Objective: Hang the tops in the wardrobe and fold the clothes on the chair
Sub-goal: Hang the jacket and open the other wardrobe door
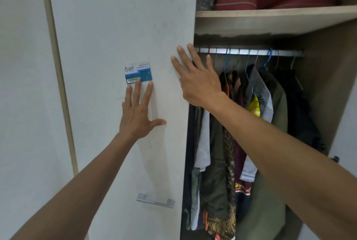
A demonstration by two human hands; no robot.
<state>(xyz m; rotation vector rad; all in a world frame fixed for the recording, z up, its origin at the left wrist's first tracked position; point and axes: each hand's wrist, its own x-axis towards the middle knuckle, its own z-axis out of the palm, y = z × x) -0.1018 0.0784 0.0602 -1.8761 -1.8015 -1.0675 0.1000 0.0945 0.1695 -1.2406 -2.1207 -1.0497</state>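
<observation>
Both hands lie flat with straight, spread fingers on the pale grey wardrobe door (116, 27), holding nothing. The left hand (138, 116) has its fingertips just below a blue and white barcode sticker (138, 73). The right hand (195, 79) covers the door's edge; right of its fingers, tops on wire hangers (251, 116) hang from the silver rail (251, 52).
</observation>
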